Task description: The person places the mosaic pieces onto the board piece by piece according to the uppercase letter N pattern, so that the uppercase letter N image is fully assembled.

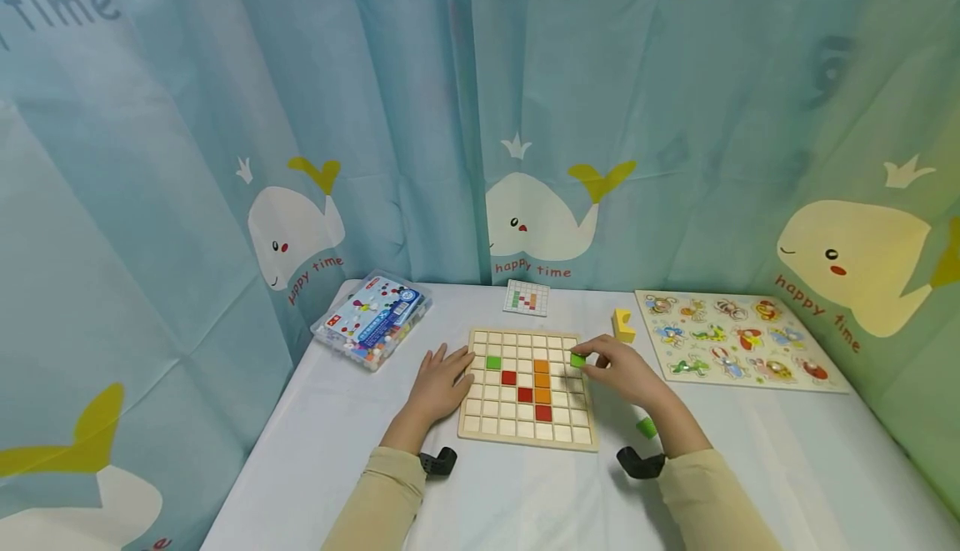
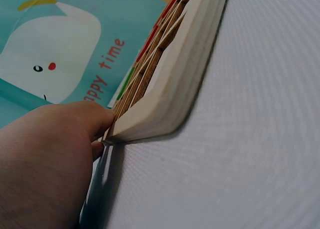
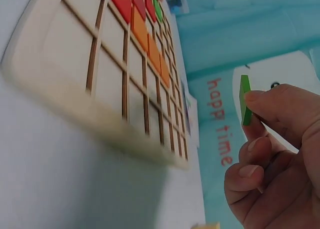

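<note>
Green tile (image 3: pixel 244 102) in right hand (image 3: pixel 292 171), long axis upright in wrist view

Three red tiles (image 1: pixel 525 395), three orange tiles (image 1: pixel 542 380)

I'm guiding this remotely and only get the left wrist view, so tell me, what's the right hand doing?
Observer: The right hand pinches a green tile between thumb and finger.
Operator: My picture doesn't show that. Are there any more green ones off the board?
Observer: Yes, a loose green tile lies on the table to the board's right, by the right forearm.
Operator: And I can't make out any orange on the board. Is there some?
Observer: Yes, three orange tiles sit in one column, directly above a red tile.
</note>
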The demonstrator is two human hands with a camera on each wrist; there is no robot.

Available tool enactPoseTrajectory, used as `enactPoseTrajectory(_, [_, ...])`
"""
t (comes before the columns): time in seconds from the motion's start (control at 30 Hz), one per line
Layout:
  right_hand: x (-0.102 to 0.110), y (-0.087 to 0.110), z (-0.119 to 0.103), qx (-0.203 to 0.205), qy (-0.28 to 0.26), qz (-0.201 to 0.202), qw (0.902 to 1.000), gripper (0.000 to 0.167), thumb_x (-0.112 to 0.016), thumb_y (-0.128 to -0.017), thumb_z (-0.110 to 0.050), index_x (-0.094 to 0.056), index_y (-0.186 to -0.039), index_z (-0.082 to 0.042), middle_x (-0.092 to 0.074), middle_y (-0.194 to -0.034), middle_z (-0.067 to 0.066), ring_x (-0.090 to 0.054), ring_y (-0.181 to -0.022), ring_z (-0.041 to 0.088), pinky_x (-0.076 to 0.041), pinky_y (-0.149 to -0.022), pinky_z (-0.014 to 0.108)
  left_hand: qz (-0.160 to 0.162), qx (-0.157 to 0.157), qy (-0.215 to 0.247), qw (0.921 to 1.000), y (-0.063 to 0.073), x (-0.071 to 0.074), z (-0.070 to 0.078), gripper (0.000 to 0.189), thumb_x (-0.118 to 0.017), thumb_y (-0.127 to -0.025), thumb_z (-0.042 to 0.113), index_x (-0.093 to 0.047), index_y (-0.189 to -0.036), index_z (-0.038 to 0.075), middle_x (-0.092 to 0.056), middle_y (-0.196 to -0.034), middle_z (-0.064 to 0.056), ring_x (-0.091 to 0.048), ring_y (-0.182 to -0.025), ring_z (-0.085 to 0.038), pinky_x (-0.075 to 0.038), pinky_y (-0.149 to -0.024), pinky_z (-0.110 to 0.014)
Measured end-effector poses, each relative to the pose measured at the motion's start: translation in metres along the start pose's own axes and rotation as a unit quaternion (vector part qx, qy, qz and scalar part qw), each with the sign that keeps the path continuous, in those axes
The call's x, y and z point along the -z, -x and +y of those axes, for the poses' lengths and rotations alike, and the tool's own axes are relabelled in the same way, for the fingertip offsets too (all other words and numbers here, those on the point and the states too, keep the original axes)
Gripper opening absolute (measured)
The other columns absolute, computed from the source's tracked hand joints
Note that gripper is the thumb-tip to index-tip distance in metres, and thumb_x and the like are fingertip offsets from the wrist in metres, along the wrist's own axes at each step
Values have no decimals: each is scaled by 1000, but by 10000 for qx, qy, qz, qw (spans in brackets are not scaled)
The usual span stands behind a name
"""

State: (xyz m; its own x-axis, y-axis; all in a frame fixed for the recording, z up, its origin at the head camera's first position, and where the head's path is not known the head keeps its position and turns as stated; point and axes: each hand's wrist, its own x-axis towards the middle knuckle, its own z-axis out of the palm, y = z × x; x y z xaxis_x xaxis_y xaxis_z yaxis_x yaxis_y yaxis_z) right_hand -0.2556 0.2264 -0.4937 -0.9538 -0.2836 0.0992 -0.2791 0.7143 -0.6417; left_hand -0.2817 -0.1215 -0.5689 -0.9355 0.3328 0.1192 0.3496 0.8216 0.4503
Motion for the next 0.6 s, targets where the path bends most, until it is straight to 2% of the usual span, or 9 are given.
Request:
enactPoseTrajectory(0.2, [-11, -11, -18, 139, -104, -118, 9998, 30, -66, -94, -13, -68, -123, -9, -64, -116, 8, -51, -82, 17, -45, -63, 26, 6, -15, -14, 10000, 0, 0, 0, 49, -46, -102, 40, -48, -148, 23, -42, -156, 1, -22, -151, -36, -10, -125, -55])
enactPoseTrajectory(0.6, [-37, -32, -39, -8, -168, -263, 9995, 24, -69, -92, -16, -72, -116, -15, -66, -114, 5, -51, -80, 16, -45, -65, 26, -11, -13, -42, 10000, -1, 0, -1, 49, -46, -102, 40, -47, -149, 24, -42, -157, 2, -23, -151, -36, -10, -125, -56])
